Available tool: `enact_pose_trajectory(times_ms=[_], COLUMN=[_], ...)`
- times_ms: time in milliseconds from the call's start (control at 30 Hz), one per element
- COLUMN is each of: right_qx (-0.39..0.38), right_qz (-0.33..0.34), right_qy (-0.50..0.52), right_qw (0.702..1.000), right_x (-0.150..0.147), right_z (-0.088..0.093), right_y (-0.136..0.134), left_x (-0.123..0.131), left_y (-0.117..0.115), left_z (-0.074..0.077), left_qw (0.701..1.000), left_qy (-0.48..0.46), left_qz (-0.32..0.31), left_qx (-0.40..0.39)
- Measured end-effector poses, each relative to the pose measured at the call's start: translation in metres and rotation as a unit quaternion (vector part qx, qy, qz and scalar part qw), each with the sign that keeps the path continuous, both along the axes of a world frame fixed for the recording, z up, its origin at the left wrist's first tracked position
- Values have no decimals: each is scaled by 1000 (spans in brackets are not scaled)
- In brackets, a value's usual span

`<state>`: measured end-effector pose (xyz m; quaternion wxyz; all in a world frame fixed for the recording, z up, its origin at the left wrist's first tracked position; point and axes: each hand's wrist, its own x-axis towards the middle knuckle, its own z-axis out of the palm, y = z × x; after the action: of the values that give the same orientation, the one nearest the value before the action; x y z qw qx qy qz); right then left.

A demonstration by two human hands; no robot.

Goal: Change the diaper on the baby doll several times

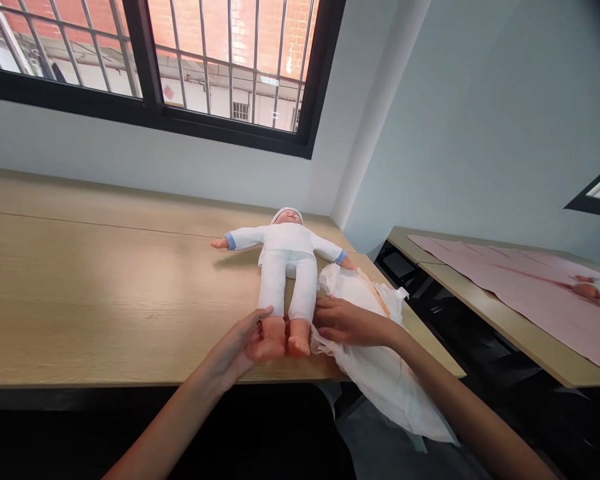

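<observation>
A baby doll (286, 257) in a white long-sleeved suit with blue cuffs lies on its back on a light wooden table (105, 293), its bare plastic feet near the front edge. My left hand (237, 348) wraps around the doll's nearer foot (271, 339). My right hand (344, 321) grips a crumpled white disposable diaper (380, 380) lying beside the doll's legs. The diaper's orange-edged upper part reaches towards the doll's arm, and its lower part hangs over the table edge.
A second table stands to the right, across a dark gap, covered with a pink sheet (505, 287). A second doll (597, 290) lies on that sheet, partly out of frame. A barred window (155, 60) and a pale wall run behind the near table.
</observation>
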<state>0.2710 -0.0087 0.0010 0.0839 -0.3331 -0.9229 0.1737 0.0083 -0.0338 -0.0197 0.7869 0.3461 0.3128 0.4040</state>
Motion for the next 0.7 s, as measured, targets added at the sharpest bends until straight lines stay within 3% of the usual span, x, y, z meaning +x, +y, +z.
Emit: enact_pose_trajectory(times_ms=[100, 200, 300, 400, 533, 700], right_qx=[32, 58, 33, 1, -9, -60], right_qz=[-6, -37, -88, -167, -304, -290], right_qy=[6, 14, 8, -17, -87, -115], right_qw=[999, 998, 996, 986, 949, 948], right_x=[-2, 1, 12, 37, 74, 77], right_z=[1, 3, 6, 3, -14, -36], right_y=[-6, -15, -23, -23, -9, 13], left_x=[5, 10, 14, 16, 22, 28], left_y=[-2, -2, -2, -1, 7, 27], left_z=[0, 3, 7, 13, 27, 58], left_qw=[997, 979, 962, 958, 957, 952], left_qy=[-69, -181, -245, -252, -244, -222], left_qz=[-9, -57, -99, -123, -155, -206], left_qx=[-41, -73, -72, -55, -17, 48])
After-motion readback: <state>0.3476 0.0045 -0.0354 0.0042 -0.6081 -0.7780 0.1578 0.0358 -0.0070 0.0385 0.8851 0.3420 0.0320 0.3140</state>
